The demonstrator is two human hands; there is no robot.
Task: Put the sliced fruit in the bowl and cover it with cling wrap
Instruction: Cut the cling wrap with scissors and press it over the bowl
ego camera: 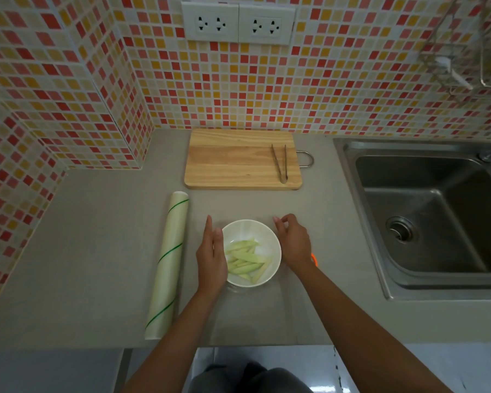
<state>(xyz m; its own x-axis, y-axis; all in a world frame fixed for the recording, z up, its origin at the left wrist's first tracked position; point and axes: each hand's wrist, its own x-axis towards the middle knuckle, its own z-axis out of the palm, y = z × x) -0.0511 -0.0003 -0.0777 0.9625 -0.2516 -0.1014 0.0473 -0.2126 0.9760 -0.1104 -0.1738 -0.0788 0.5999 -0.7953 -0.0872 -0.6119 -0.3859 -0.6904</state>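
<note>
Near the desk's (97, 279) front edge, my straight-fingered left hand (210, 255) touches the round white bowl (274, 248) of pale green fruit slices (245, 259); my right hand's (294, 241) grip pinches thin clear cling wrap (255, 316). Left lies the wrap roll (167, 265).

Counter (97, 265): matt grey, smooth, stone-like. Board (233, 163): pale wood w/ visible grain, matt; its loop handle (308, 158) is shiny metal. Tongs (279, 163) on board: thin metal, dull sheen. Bowl (274, 242): white, glossy, looks ceramic. Fruit (245, 259) inside: pale green strips, moist-looking. Clear film (253, 316) over bowl & counter: thin plastic, transparent, faint glare, barely visible. Roll (167, 265): pale translucent plastic wrap w/ green stripes, soft sheen. Sink (425, 211): brushed steel, satin finish, w/ metal drain (400, 231). Wall (323, 95): small glossy mosaic tiles, red/orange/cream. Sockets (238, 22): white smooth plastic. Rack (465, 52) top right: metal wire, blurred.
</note>
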